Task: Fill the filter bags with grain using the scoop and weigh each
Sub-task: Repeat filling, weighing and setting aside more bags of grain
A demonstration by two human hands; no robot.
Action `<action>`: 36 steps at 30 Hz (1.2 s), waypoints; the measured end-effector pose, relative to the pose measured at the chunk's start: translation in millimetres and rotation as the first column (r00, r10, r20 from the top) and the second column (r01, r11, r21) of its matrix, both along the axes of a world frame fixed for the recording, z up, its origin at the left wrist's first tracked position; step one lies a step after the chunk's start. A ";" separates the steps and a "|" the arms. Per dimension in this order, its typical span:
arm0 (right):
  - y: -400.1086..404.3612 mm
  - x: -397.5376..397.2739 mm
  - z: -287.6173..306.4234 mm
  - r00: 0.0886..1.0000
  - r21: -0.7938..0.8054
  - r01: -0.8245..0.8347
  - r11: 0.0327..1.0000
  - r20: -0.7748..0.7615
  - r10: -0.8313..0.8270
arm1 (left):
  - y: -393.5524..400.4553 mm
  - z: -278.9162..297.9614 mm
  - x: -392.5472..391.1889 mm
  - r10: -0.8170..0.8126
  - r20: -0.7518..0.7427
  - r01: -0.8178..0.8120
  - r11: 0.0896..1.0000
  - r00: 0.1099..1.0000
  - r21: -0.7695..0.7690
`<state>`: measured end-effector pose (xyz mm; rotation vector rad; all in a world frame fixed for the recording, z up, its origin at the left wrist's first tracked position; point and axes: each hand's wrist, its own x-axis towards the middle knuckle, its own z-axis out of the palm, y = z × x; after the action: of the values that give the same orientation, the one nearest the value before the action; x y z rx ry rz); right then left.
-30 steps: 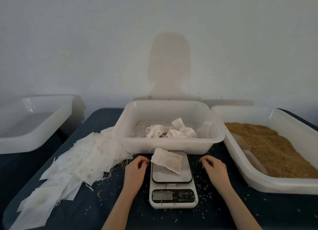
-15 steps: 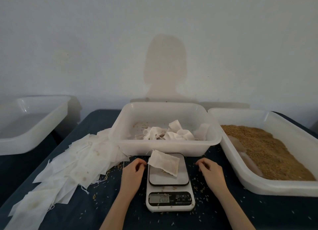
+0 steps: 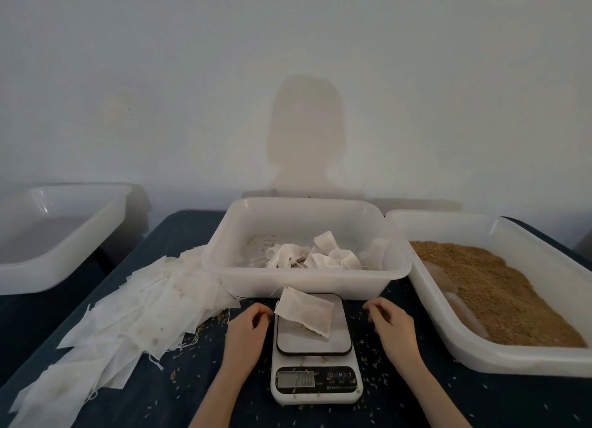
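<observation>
A filled filter bag (image 3: 304, 312) lies on the scale (image 3: 315, 357). Left hand (image 3: 248, 326) and right hand (image 3: 392, 326) rest on the desk (image 3: 198, 402) either side of the scale, fingers loosely curled, holding nothing. Grain tub (image 3: 499, 360) sits right of the scale.

Scale (image 3: 315, 357) display: digits blurred, roughly "200"; button markings illegible.

Both bare forearms reach forward from the bottom edge, angled slightly toward each other. The left hand (image 3: 246, 330) lies palm down, its fingers (image 3: 261, 312) loosely curled with the tips turned inward toward the right. The right hand (image 3: 392, 326) mirrors it, fingers (image 3: 373, 310) loosely bent, tips pointing left. Neither hand holds anything, and the two are well apart.
</observation>
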<state>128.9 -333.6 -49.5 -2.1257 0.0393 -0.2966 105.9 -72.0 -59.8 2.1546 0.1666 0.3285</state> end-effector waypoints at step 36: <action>91.0 9.9 70.6 0.940 -0.464 -0.307 0.831 -0.011 0.341 | -0.1 -0.8 0.5 -0.005 -0.009 0.006 0.999 1.000 0.036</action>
<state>138.9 -242.5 21.1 -2.5395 -0.4785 -0.1897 106.3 -72.1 -60.6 2.1924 0.1609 0.3213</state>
